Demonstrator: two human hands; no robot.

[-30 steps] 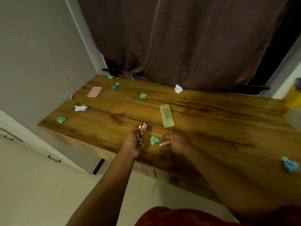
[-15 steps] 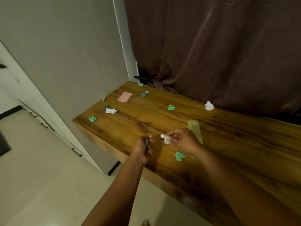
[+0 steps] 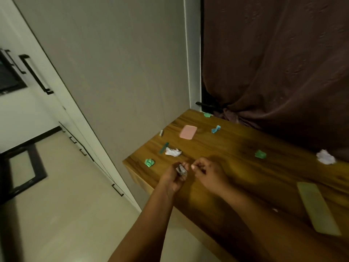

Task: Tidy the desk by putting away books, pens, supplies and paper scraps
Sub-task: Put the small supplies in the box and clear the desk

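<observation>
My left hand (image 3: pixel 174 177) is closed around a small grey and white bundle of scraps (image 3: pixel 181 170) above the wooden desk (image 3: pixel 236 142), near its left front corner. Just to its right, my right hand (image 3: pixel 209 173) has its fingers pinched together, the tips almost touching the bundle; I see nothing in them. Loose on the desk lie a green scrap (image 3: pixel 149 163), a white scrap (image 3: pixel 172 152), a teal strip (image 3: pixel 164 147), a pink pad (image 3: pixel 188 132), a blue scrap (image 3: pixel 215 129), another green scrap (image 3: pixel 260 154) and a white crumpled ball (image 3: pixel 325 157).
A pale green flat case (image 3: pixel 319 207) lies on the desk at the right. A small white object (image 3: pixel 161 132) sits at the desk's left edge, and a green scrap (image 3: pixel 207 114) in the back corner. A brown curtain (image 3: pixel 273 63) hangs behind; a grey wall and handled cabinets (image 3: pixel 35 74) stand left.
The view has swung left. My right hand has come over to my left hand, and the small white piece it held is no longer visible in it. The bundle in my left hand looks bigger.
</observation>
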